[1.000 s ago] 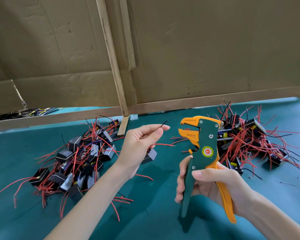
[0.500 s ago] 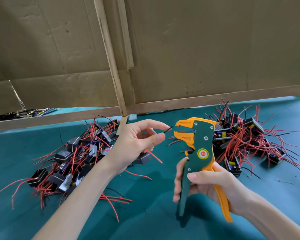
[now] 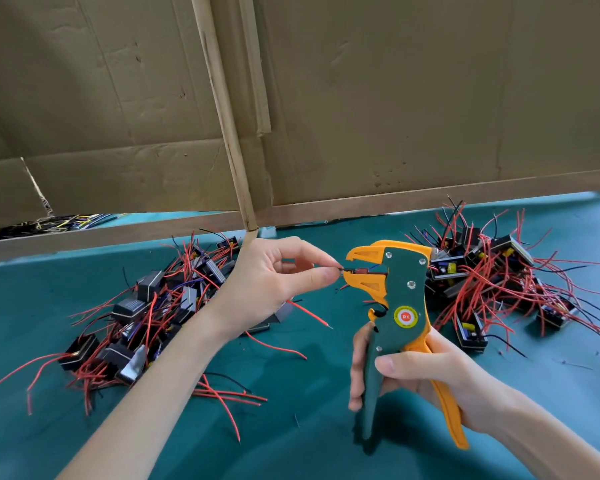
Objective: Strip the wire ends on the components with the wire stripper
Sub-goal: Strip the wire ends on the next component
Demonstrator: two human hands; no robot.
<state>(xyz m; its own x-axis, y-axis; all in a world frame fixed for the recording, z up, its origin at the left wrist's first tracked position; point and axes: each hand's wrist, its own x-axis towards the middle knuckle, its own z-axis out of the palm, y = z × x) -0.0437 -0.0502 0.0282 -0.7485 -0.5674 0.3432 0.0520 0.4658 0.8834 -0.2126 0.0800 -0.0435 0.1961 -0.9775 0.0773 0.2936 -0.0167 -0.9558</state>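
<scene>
My right hand (image 3: 420,379) grips the green and orange wire stripper (image 3: 400,306) by its handles, jaws pointing left. My left hand (image 3: 274,282) pinches a thin black wire between thumb and forefinger, and the wire's end (image 3: 347,270) lies between the stripper's orange jaws. A small dark component (image 3: 279,315) hangs below my left palm, partly hidden, with a red wire (image 3: 309,311) trailing from it to a bare tip.
One pile of black components with red wires (image 3: 142,320) lies on the green table (image 3: 291,445) at left, another pile (image 3: 492,282) at right behind the stripper. A cardboard wall (image 3: 361,98) with a wooden rail closes the back edge.
My left hand has moved right and brought the black wire's end into the stripper's jaws. My right hand with the stripper has shifted slightly left, toward it.
</scene>
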